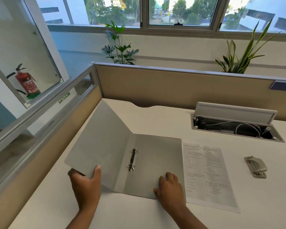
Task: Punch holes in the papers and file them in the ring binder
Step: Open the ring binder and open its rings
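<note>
Grey ring binder (152, 162) open, metal rings (133, 160) mid-spine, L hand (86, 187) pinching raised cover (102, 146), R hand (170, 190) flat on inside.

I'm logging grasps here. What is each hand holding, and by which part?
The left hand grips the binder by the near edge of its raised front cover, thumb on the inside. The right hand holds nothing; it rests on the back cover.

The ring binder (106, 146) has smooth, matt grey covers, seemingly plastic; its 2 rings (133, 160) are glossy metal. The papers (210, 176) on its right are matt white. The hole punch (255, 166) is dull grey metal. The desk (155, 118) is smooth, matt white; the far partition (172, 86) looks like beige cloth.
</note>
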